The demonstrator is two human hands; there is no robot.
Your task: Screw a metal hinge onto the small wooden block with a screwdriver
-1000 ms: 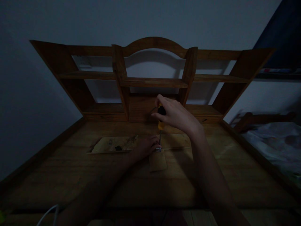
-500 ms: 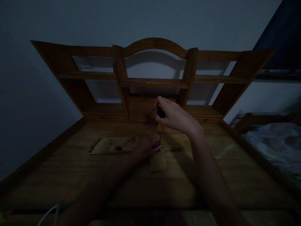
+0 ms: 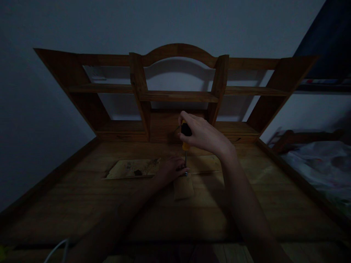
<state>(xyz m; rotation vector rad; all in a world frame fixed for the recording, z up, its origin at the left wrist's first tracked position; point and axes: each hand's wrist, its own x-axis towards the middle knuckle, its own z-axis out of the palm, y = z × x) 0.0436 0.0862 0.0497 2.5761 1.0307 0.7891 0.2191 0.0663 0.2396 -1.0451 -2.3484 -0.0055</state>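
Note:
My right hand (image 3: 201, 133) is closed around the yellow and black handle of a screwdriver (image 3: 185, 146), which stands upright. Its shaft points down at a small shiny metal piece (image 3: 186, 174) on the wooden desktop. Right beside the tip, my left hand (image 3: 171, 168) lies low with curled fingers, thumb against the metal piece. What its fingers pinch is hidden in the dim light. A pale square piece (image 3: 183, 188), like cardboard or thin wood, lies just in front of the metal piece.
A wooden shelf unit (image 3: 179, 96) stands along the back of the desk (image 3: 109, 204). Torn pale strips (image 3: 117, 170) with a dark spot lie to the left of my hands. At lower left is a white cable (image 3: 56, 250); plastic bags (image 3: 320, 160) sit beyond the right edge.
The view has shifted slightly. My right hand still grips the upright screwdriver, and my left hand keeps its place at the tip; little else differs.

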